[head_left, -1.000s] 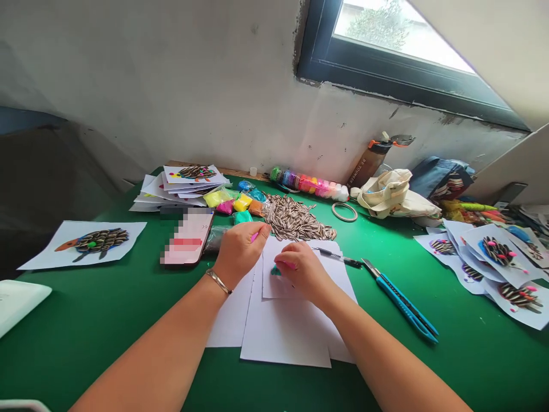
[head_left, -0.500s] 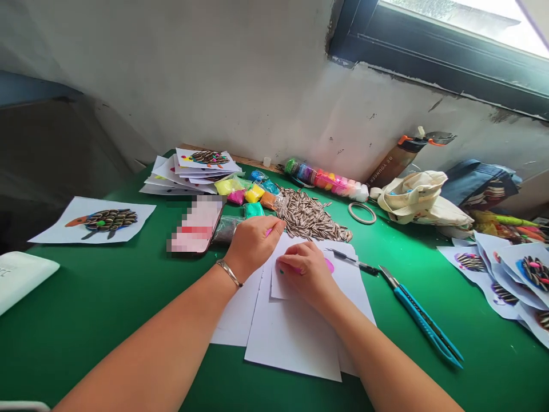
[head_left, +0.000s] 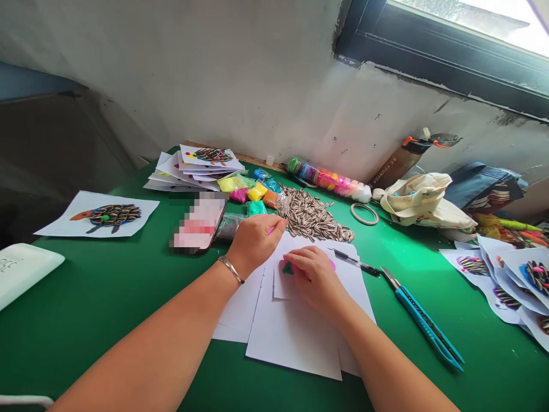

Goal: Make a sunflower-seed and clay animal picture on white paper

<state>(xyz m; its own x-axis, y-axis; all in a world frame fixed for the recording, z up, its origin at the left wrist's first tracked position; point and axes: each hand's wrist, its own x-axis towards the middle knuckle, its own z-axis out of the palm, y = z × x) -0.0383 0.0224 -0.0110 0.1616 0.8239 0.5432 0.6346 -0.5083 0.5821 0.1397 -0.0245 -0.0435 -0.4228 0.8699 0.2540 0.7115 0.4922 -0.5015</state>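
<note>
My left hand (head_left: 258, 239) is closed, its fingers curled over a bit of pink modelling clay (head_left: 270, 230) that shows at the fingertips. My right hand (head_left: 315, 273) lies over a small white card (head_left: 281, 290), fingers stretched out and bent slightly downward, the tips by a small dark green clay piece (head_left: 288, 267). A pink clay shape (head_left: 331, 264) on the card is mostly covered by this hand. Larger white sheets (head_left: 295, 343) lie beneath the card.
Behind my hands are a heap of striped sunflower seeds (head_left: 315, 214) and bagged coloured clay (head_left: 257, 190). A pen (head_left: 355, 261) and blue-handled craft knife (head_left: 424, 320) lie at right. Finished seed pictures (head_left: 114, 216) lie left, a phone (head_left: 199, 223) nearer. A tape ring (head_left: 364, 214) lies farther back.
My right fingers have loosened from a pinch and spread over the card, so more of the green piece shows. My left hand keeps its closed grip. The view has shifted slightly.
</note>
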